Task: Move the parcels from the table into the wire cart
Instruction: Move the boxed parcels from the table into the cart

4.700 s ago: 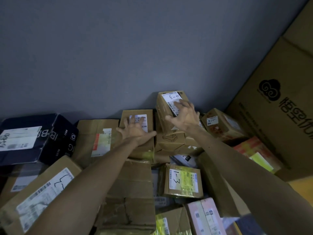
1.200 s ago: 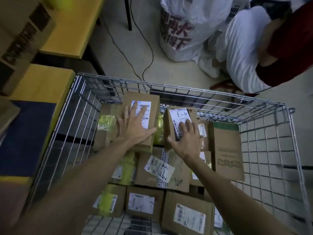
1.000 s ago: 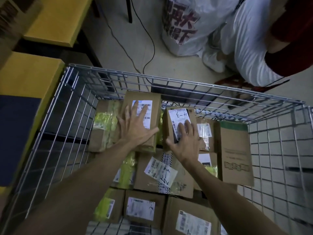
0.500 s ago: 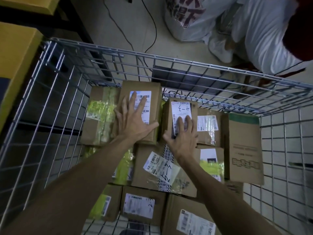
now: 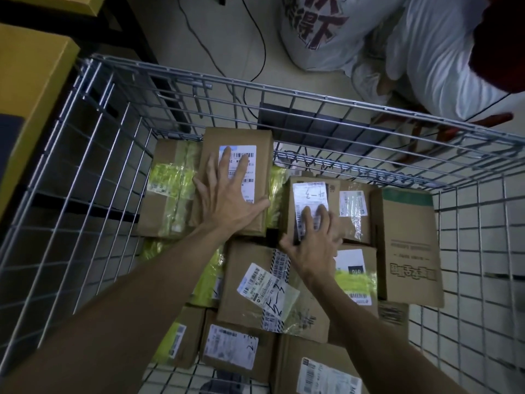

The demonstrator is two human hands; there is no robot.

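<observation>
Both my hands are down inside the wire cart [image 5: 335,98], which holds several taped brown parcels. My left hand [image 5: 227,200] lies spread over a long brown parcel with a barcode label [image 5: 262,155], thumb hooked on its right side; the parcel rests on the pile at the cart's far side. My right hand [image 5: 312,240] grips a small brown parcel marked "4-3" [image 5: 309,191], fingers on its label and thumb on its left edge. This parcel sits just right of the long one, among other boxes.
A large parcel with a handwritten label [image 5: 255,282] lies under my forearms. A tall box [image 5: 409,245] leans against the cart's right wall. A yellow table [image 5: 31,81] stands at the left. A person in white clothes [image 5: 426,52] crouches beyond the cart, with cables [image 5: 255,52] on the floor.
I carried the two parcels from the table pile into the cart. Over the last second both hands have lowered them deeper onto the boxes inside.
</observation>
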